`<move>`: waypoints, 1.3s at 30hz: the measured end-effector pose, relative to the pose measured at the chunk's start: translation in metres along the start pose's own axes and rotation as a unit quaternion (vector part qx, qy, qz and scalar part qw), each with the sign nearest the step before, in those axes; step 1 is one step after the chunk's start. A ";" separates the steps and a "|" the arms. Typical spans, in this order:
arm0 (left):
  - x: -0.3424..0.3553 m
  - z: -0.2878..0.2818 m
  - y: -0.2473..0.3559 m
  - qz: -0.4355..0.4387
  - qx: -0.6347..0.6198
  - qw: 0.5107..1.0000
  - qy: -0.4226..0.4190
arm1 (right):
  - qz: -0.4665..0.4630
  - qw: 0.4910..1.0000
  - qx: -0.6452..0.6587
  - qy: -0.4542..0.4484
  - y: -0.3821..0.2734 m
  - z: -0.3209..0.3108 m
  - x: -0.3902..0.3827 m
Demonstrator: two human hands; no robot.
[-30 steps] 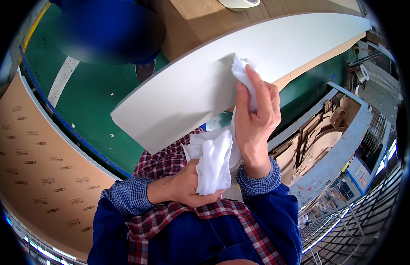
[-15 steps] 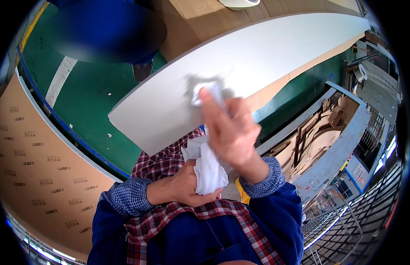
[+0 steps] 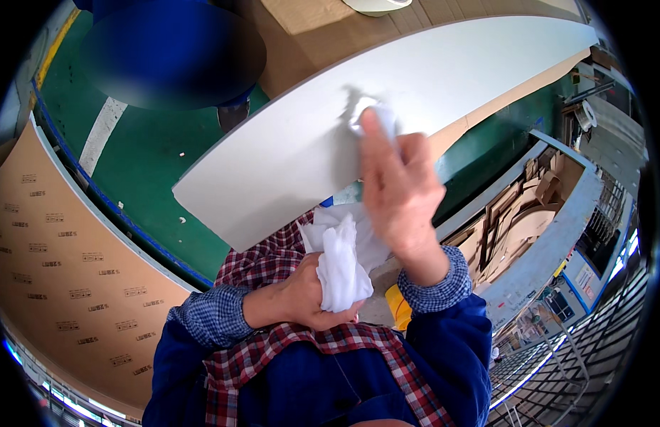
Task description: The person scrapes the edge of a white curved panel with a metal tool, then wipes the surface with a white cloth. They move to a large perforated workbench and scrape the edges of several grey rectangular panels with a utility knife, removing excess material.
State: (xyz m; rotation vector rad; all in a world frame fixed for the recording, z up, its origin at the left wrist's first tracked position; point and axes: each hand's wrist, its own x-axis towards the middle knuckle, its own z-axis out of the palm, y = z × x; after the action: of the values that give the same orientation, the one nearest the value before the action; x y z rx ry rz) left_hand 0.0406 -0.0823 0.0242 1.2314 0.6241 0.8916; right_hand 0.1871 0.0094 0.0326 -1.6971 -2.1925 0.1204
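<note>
Brown sheet (image 3: 81, 270): at 8 to 9 o'clock, printed with dark marks.
Green floor (image 3: 148, 153): at 10 o'clock, crossed by a white stripe.
Other person (image 3: 173, 50): at 11 o'clock, in blue, blurred.
White board (image 3: 294, 146): slants from 10 to 1 o'clock, in place as it was half a second ago.
Left hand (image 3: 301, 292): just below centre, fingers curled and gripping a bunched white cloth (image 3: 346, 267), little changed from the earlier views.
White wad (image 3: 385, 122): at 12 to 1 o'clock, pressed on the board; whether it joins the bunched cloth cannot be told.
Right hand (image 3: 401, 192): at 1 to 2 o'clock, blurred, fingers gripping the wad; it has slid toward 1 o'clock along the board since half a second ago.
Yellow thing (image 3: 399, 307): at 5 o'clock, partly hidden by the right sleeve.
Cardboard scraps (image 3: 522, 224): at 3 o'clock, inside a grey bin (image 3: 568, 220).
</note>
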 end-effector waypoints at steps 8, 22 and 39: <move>0.002 0.004 -0.004 -0.018 -0.010 1.000 -0.013 | 0.047 0.999 0.002 0.009 0.010 0.001 0.002; 0.013 0.000 0.000 0.125 0.237 0.963 0.038 | 0.134 0.988 -0.061 0.038 0.047 -0.005 0.032; -0.042 -0.026 0.102 -0.149 0.093 0.911 0.374 | 0.167 0.533 0.687 -0.465 -0.075 -0.066 -0.057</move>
State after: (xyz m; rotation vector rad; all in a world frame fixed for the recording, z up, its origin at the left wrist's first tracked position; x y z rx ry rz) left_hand -0.0266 -0.0955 0.1139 0.8922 1.4992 1.0509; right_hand 0.1525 -0.0749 0.1024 -0.8800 -1.0657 2.5010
